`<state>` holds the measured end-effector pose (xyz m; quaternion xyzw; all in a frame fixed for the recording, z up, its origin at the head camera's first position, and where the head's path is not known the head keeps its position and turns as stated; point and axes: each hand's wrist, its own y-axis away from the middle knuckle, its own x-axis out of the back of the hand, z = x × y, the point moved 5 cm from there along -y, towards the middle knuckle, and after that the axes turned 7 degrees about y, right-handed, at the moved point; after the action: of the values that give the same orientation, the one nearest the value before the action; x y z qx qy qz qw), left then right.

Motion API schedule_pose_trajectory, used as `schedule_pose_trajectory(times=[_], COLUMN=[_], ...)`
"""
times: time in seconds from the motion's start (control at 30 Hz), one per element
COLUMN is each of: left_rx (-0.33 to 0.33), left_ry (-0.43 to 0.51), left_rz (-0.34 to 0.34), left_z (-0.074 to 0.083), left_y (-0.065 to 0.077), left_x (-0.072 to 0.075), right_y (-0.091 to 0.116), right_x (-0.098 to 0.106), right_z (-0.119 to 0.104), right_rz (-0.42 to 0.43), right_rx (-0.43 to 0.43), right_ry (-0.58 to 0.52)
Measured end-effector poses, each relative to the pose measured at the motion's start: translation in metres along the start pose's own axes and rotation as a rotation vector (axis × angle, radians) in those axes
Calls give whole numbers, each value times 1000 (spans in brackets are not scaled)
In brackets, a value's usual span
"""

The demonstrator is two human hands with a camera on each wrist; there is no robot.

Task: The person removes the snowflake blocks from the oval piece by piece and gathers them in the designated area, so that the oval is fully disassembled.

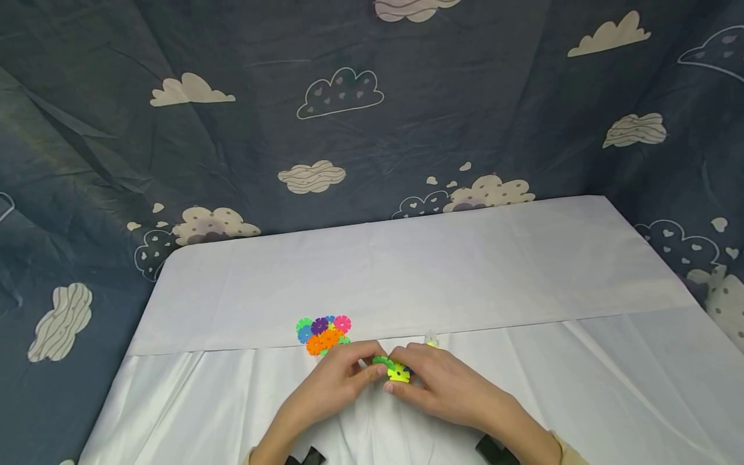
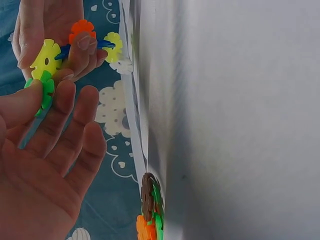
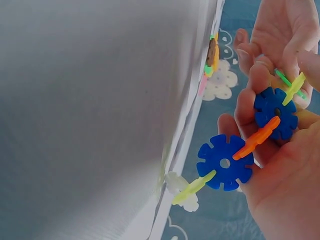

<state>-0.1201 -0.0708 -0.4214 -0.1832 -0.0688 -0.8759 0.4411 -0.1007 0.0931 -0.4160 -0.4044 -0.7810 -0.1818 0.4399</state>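
Observation:
My left hand (image 1: 334,384) pinches a green notched disc (image 2: 46,92) between thumb and fingertips. The disc meets a yellow notched disc (image 2: 46,59) at the near end of a chain. My right hand (image 1: 450,386) grips this chain, its fingers curled round one blue disc (image 3: 265,107). Along the chain come an orange disc (image 3: 256,139), another blue disc (image 3: 212,152), a yellow disc (image 3: 195,187) and a whitish disc (image 3: 175,182) at the far end. In the head view the hands hide most of the chain.
A small pile of notched discs (image 1: 328,338) in orange, purple, blue, pink and green lies just beyond my left hand. A brown disc (image 2: 147,196) shows in it from the left wrist. White cloth (image 1: 523,271) covers the table; a dark cloud-patterned curtain (image 1: 436,97) hangs behind.

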Motion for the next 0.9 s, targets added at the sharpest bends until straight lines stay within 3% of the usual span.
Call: schedule_pose_trajectory(times=[0.9], left_rx=[-98], left_ry=[2], left_rz=[84], left_z=[7], left_y=[0], left_x=[0], right_y=[-2], right_x=[4], right_z=[-4], right_rz=[107], right_rx=[35], right_ry=[5])
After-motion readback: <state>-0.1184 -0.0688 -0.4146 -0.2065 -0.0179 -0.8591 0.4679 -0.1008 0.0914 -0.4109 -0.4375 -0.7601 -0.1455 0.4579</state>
